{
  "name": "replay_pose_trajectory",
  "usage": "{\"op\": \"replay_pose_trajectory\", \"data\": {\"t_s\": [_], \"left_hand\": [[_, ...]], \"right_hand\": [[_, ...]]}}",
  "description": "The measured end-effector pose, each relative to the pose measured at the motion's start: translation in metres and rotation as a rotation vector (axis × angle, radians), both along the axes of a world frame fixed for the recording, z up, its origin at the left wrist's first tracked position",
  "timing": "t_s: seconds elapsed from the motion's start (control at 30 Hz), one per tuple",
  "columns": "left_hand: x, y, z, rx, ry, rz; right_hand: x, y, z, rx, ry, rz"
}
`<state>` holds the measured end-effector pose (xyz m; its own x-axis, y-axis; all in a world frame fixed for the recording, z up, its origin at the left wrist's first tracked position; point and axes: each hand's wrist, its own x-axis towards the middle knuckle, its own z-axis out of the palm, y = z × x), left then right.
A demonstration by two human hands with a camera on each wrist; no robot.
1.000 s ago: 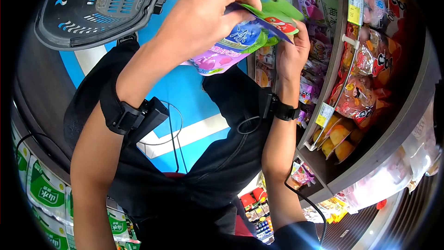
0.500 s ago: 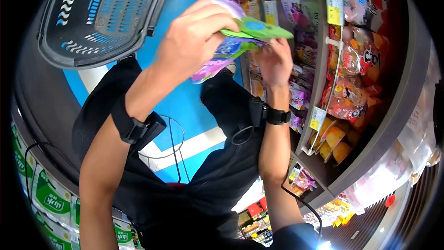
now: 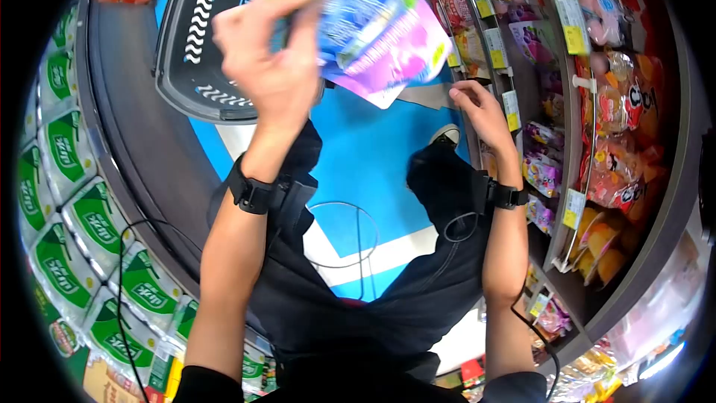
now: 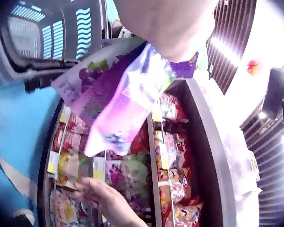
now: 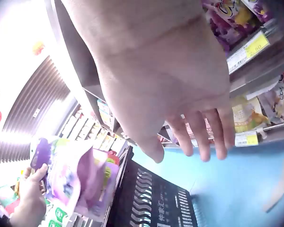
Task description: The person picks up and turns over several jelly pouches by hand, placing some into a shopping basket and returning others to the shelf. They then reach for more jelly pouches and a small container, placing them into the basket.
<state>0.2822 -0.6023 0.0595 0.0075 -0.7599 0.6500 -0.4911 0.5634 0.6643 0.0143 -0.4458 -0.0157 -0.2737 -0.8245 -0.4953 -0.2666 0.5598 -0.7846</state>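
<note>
My left hand (image 3: 272, 60) pinches colourful jelly pouches (image 3: 391, 41) by their upper edge, and they hang blurred partly in front of the basket. Purple and pink, with green tops, they overlap one another. In the left wrist view a grape-printed pouch (image 4: 92, 78) lies behind a lighter one (image 4: 128, 104); the left fingers are mostly hidden there. Apart from the pouches, my right hand (image 3: 483, 118) holds nothing, its fingers loosely extended beside the shelf front. The right wrist view shows its palm (image 5: 165, 90) and hanging fingers.
A black shopping basket (image 3: 195, 22) stands at the upper left on the blue floor (image 3: 358, 149). Shelves of bagged sweets (image 3: 619, 157) with price tags (image 3: 573, 33) run along the right. Green-and-white packs (image 3: 97, 220) line the left. A thin cable (image 3: 123, 291) hangs at the left.
My right hand has let go of the pouches and is now apart, by the shelf. My left hand has carried them left, toward the basket. The head view has shifted too.
</note>
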Motion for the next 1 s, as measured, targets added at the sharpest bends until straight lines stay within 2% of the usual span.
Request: {"op": "replay_pose_trajectory", "data": {"t_s": [0.03, 0.1, 0.17, 0.3, 0.33, 0.37, 0.43, 0.53, 0.6, 0.7, 0.73, 0.77, 0.87, 0.9, 0.97, 1.0], "left_hand": [[0.009, -0.004, 0.004, 0.003, -0.046, 0.079], [0.025, -0.021, -0.003, 0.04, 0.163, 0.094], [0.037, -0.029, -0.004, 0.027, 0.224, 0.141], [0.058, -0.032, -0.023, 0.222, 0.016, 0.281], [0.063, -0.032, -0.026, 0.193, -0.174, 0.309], [0.07, -0.032, -0.037, 0.293, -0.256, 0.327], [0.077, -0.03, -0.049, 0.504, -0.449, 0.279], [0.08, -0.017, -0.088, 0.495, -0.609, 0.085], [0.082, -0.005, -0.111, 0.757, -0.673, -0.041], [0.067, 0.007, -0.111, 1.049, -0.64, -0.264], [0.055, 0.008, -0.104, 1.188, -0.553, -0.277], [0.044, 0.013, -0.096, 1.18, -0.573, -0.289], [0.037, 0.025, -0.124, 0.737, -0.594, -0.374], [0.034, 0.028, -0.127, 0.51, -0.617, -0.294], [0.013, 0.031, -0.082, 0.585, -0.64, -0.269], [0.01, 0.033, -0.082, 0.52, -0.676, -0.265]], "right_hand": [[0.0, 0.001, -0.004, 0.028, -0.019, 0.031], [0.0, 0.007, -0.007, 0.063, -0.004, 0.1], [-0.001, 0.01, -0.011, 0.102, 0.048, 0.157], [-0.005, 0.009, -0.013, 0.129, 0.021, 0.19], [-0.002, 0.008, -0.009, 0.129, 0.04, 0.175], [0.0, 0.007, -0.005, 0.126, 0.063, 0.161], [0.003, 0.005, -0.003, 0.124, 0.082, 0.149], [0.003, 0.001, -0.01, 0.099, 0.069, 0.161], [0.002, 0.001, -0.023, 0.065, 0.059, 0.173], [0.003, -0.001, -0.028, 0.068, 0.046, 0.176], [0.004, 0.001, -0.027, 0.082, 0.074, 0.183], [0.005, 0.001, -0.027, 0.093, 0.102, 0.19], [-0.001, 0.004, -0.03, 0.078, 0.132, 0.172], [-0.005, 0.006, -0.032, 0.052, 0.128, 0.142], [-0.014, 0.006, -0.029, -0.066, 0.189, 0.017], [-0.021, 0.006, -0.027, -0.108, 0.25, -0.106]]}}
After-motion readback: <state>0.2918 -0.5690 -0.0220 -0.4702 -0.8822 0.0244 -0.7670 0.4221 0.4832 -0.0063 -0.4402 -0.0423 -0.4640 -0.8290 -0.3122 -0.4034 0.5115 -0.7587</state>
